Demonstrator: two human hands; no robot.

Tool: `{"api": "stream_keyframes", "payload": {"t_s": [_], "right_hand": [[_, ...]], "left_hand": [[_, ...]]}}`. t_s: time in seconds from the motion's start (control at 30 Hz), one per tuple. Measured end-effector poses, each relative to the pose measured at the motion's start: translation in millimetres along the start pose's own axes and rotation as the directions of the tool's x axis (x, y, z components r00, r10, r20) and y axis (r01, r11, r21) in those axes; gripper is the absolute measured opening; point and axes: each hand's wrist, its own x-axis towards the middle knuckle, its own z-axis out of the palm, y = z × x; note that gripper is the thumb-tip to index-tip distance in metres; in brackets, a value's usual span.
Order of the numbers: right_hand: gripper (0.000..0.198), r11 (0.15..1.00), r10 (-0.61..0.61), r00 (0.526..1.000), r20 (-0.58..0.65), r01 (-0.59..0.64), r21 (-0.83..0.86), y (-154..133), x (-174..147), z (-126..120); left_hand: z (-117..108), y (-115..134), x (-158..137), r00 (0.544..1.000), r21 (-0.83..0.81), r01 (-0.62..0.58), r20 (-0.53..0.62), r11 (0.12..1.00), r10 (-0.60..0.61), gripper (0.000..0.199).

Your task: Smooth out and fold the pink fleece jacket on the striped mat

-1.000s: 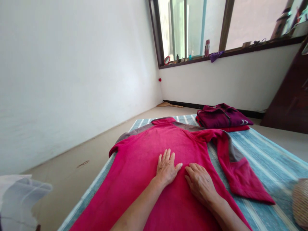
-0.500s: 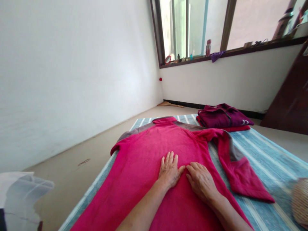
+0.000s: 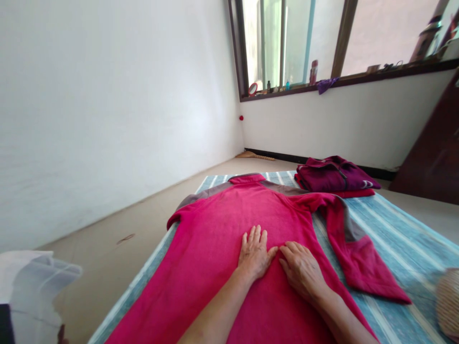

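From where I stand, the room is plain: a white wall [image 3: 107,119] on one side, a pale floor [image 3: 143,224] below it, and a window [image 3: 296,43] at the back with a dark sill [image 3: 358,80], where a mirror [image 3: 253,89], a flask [image 3: 313,72] and a purple rag [image 3: 326,85] sit. A broom [image 3: 255,155] lies on the floor near the corner. Closer to me is a blue striped cloth [image 3: 394,234], and the pink top [image 3: 211,239] is spread along it, its collar [image 3: 247,178] at the far end, grey across the shoulders. The right-hand sleeve [image 3: 371,267] slants out over the stripes, while the opposite shoulder curls down by the cloth's edge. Both hands are on the middle of the top. The left hand [image 3: 254,255] lies flat, palm down, its grip wide, fingers straight and thumb out toward the other hand. The right hand [image 3: 303,270] is just beside it, fingers bent and tips on the fabric; whether its grip pinches any of the material I can't tell. Beyond the sleeve, near the cloth's far edge, a folded purple jacket [image 3: 322,177] rests on something red [image 3: 355,193], and at my right a woven thing [image 3: 448,301] is partly cut off from view
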Motion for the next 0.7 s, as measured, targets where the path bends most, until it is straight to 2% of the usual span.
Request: {"api": "stream_keyframes", "payload": {"t_s": [0.4, 0.7], "right_hand": [[0.019, 1.0, 0.0, 1.0, 0.015, 0.0, -0.023, 0.5, -0.4, 0.9], [0.019, 0.999, -0.01, 1.0, -0.012, 0.01, -0.036, 1.6, -0.9, 3.1]], "left_hand": [[8.4, -3.4, 0.8, 0.998, -0.023, -0.019, -0.055, 1.0, 0.018, 0.069], [8.0, -3.1, 0.6, 0.999, -0.023, -0.011, -0.046, 1.0, 0.01, 0.069]]}}
